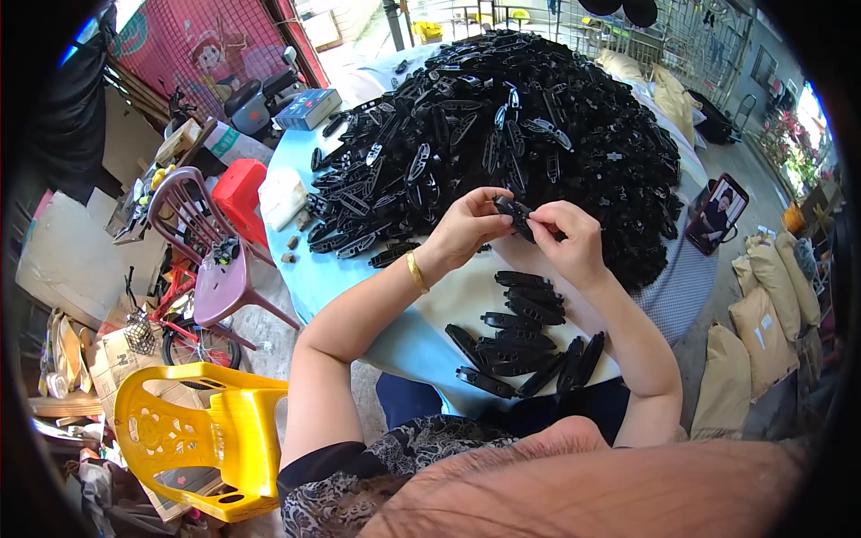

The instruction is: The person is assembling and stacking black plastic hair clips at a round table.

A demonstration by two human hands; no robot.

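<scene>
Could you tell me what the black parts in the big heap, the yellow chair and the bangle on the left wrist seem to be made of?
The black parts look like moulded plastic, semi-glossy: identical slotted shapes with bright glints. The one held between left hand and right hand looks the same. The yellow chair seems glossy moulded plastic, with cut-out patterns in one piece. The bangle appears to be gold-coloured metal, though its shine alone cannot confirm it.
</scene>
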